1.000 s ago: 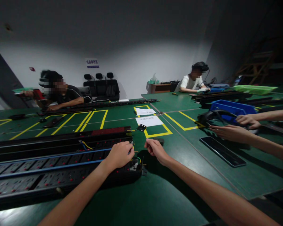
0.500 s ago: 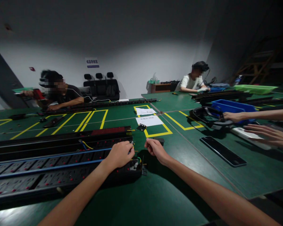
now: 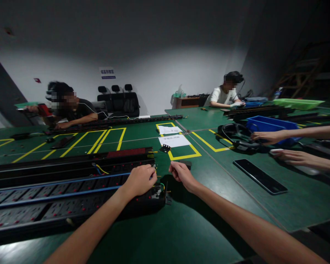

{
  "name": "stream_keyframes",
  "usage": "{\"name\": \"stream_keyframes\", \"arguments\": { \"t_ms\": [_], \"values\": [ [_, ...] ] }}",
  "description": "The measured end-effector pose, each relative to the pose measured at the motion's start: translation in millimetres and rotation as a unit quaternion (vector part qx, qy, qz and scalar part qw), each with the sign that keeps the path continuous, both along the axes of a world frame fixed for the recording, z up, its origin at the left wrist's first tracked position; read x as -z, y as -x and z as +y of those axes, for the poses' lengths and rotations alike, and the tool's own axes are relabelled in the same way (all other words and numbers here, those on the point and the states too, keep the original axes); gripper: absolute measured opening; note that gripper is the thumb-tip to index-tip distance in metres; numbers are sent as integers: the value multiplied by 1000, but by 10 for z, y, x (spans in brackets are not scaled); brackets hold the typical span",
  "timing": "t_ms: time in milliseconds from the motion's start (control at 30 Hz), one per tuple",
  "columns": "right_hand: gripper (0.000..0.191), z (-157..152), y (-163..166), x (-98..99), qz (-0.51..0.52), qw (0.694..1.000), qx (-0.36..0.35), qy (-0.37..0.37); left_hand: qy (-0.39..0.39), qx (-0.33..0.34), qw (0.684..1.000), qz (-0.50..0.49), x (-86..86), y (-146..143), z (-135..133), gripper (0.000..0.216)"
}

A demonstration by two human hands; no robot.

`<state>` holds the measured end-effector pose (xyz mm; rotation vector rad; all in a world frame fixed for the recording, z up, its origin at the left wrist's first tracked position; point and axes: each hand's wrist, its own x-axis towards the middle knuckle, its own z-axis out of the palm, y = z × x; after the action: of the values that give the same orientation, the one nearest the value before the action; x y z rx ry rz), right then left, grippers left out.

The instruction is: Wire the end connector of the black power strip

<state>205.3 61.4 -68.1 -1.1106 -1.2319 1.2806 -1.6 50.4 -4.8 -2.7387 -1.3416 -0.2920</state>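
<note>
Place: assembly workshop. Evidence: broad green surface marked with yellow tape; socket strips with exposed wires, lower left; blue bin and green bin, right; wall sign, upper left; person at work, upper left; second person, upper right.

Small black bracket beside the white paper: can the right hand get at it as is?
Likely yes. The right hand sits just on the near side of the small black bracket, with no object visible between them. The hand is curled; whether it holds something is unclear.
</note>
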Motion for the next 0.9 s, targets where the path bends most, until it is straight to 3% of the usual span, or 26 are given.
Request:
{"name": "stream_keyframes", "arguments": {
  "t_ms": [900],
  "values": [
    [41, -3, -2, -13, -8, 1000, -1, -4, 2, 0, 1000, -4, 4, 2, 1, 27]
  ]
}}
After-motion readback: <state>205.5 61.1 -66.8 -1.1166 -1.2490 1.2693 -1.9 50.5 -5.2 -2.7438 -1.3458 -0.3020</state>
